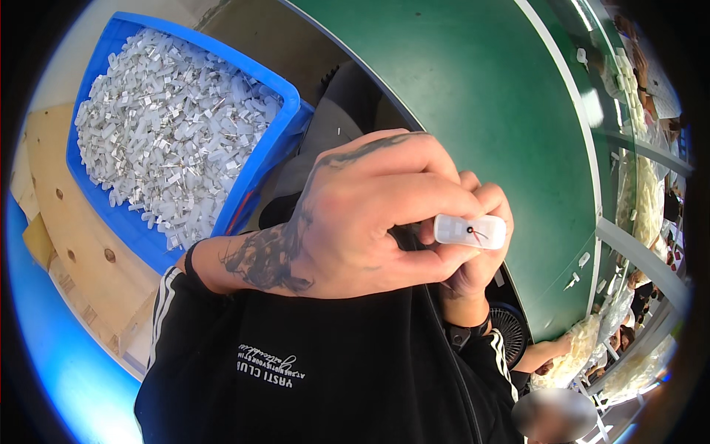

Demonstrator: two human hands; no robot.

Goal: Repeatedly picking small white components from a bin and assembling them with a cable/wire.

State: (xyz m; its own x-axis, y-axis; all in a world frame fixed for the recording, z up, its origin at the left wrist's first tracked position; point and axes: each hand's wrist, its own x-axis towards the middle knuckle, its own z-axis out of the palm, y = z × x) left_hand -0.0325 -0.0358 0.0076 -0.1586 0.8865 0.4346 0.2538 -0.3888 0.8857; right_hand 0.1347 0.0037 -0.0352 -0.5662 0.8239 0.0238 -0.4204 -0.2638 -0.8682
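A small white plastic piece, oblong with rounded ends, is held up in front of my chest. A short red wire and a dark spot show on its face. My left hand, tattooed and wearing a black wristband, pinches it between thumb and forefinger. Behind it, my right hand, with a dark watch at the wrist, has curled fingers against the piece's far end. My left hand partly covers the right one's fingers.
A blue bin heaped with similar white pieces stands at the left by a wooden board. The green tabletop lies ahead and right, with loose white pieces. A black fan and a co-worker's hand are at lower right.
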